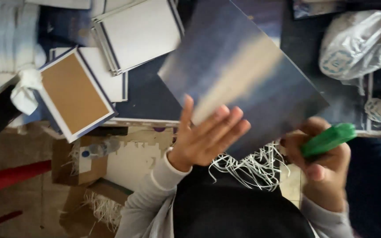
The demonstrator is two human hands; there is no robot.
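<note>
My left hand (208, 136) has its fingers spread flat against the underside of a big dark blue board (239, 75), propping it up in front of me, kinda blurry. My right hand (323, 163) is wrapped tight around a green tool (329, 139) right at the board's lower edge. White paper shreds (248, 165) hang under the board. Off to the left on the table there's a brown-faced panel (73, 94) and a stack of white-faced panels (140, 33).
</note>
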